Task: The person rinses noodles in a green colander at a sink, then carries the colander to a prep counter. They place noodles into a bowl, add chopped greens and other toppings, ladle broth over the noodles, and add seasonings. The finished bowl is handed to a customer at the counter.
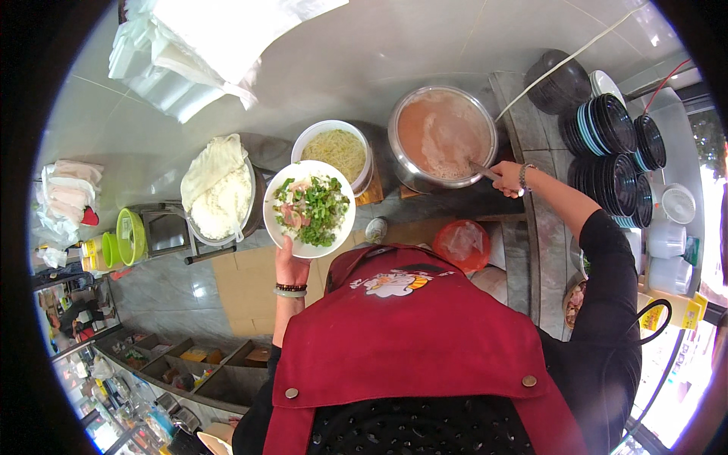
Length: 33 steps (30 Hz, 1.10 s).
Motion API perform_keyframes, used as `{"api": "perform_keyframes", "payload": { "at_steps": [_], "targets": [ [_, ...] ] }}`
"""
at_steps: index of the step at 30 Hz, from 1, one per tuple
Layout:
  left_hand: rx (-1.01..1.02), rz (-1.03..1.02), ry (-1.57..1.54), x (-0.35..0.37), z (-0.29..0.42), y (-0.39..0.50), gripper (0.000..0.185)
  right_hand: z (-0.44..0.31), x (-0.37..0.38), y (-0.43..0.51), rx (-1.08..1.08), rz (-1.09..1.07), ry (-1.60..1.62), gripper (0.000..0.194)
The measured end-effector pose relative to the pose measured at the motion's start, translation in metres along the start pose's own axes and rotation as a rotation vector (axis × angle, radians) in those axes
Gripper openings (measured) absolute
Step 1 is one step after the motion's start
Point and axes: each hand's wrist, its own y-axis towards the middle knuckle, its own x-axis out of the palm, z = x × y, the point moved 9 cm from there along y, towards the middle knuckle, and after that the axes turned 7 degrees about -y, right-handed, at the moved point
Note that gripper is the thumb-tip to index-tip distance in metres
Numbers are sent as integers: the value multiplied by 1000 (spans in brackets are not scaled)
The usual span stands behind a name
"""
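My left hand (292, 260) grips the lower rim of a white bowl (272, 213), holding it up in front of a tub of sprouts. Chopped green herbs (318, 219) and pinkish sliced meat (293, 211) fill the bowl; what lies beneath them is mostly hidden. My right hand (507, 178) is closed around a metal handle (483, 170) that dips into a large steel pot (396, 165). Reddish-brown broth (438, 131) with pale froth stands in the pot, and the handle's lower end is under the liquid. A white bucket (300, 136) of pale bean sprouts (335, 152) sits partly behind the bowl.
A cloth (213, 159) half covers a basin of cooked rice (222, 213) on the left. Stacked black bowls (614, 125) crowd the counter (549, 199) at right. A red bag-lined bin (462, 244) stands near my apron. Plastic bags (187, 62) hang above; a white cord (569, 60) crosses beside the pot.
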Motion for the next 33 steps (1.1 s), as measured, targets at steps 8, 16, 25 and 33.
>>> {"api": "perform_keyframes", "payload": {
  "at_steps": [8, 16, 25, 33],
  "targets": [
    [-23, -32, 45, 11, -1, 21, 71, -1, 27, -34, -160, -38, 419, 15],
    [-86, -92, 59, 27, 1, 32, 68, -16, 42, -128, -134, 242, 157, 56],
    [-149, -144, 50, 34, 7, 36, 64, -32, 57, -202, -234, 700, -176, 56],
    [-256, -198, -3, 35, 1, 42, 52, -49, 105, -196, -164, 673, 146, 52]
  ]
}}
